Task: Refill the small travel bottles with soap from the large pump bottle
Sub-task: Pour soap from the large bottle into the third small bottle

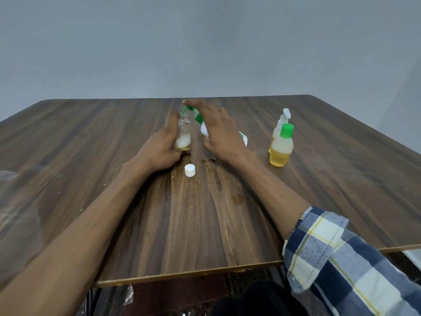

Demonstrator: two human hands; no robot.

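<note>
My left hand (159, 148) curls round the clear bottle (183, 135), holding it upright near the middle of the table (91, 156); it has white foam over a little yellow liquid at the bottom and its neck is open. My right hand (218, 131) covers the pump bottle (204, 127), tilted toward the clear one, with a finger stretched over the green pump head (189, 108), whose spout sits right at the open neck. Its body is mostly hidden behind that hand. One white cap (190, 170) lies loose on the wood just in front of my hands. Well to the right stand two filled bottles touching each other: a green-capped one (281, 147) and, behind it, a spray bottle (280, 126). A few wet spots (206, 160) mark the wood between cap and right wrist.
</note>
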